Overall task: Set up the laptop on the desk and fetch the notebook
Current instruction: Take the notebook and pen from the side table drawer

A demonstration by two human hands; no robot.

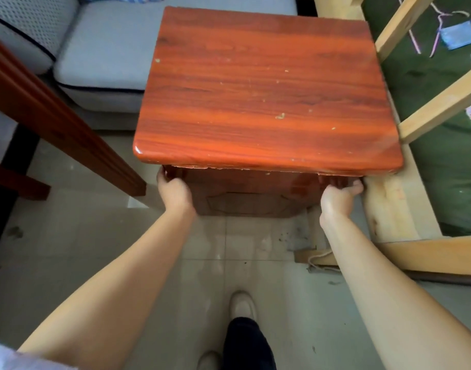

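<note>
A dark trouser leg and pale shoes are standing on the tiled floor. Both bare arms are reaching forward. The left hand and right hand are gripping the red-brown bench under its near edge, fingers curling out of sight beneath the top at each front corner. A grey sofa is sitting beyond it on the left, a pale wooden frame on the right
</note>
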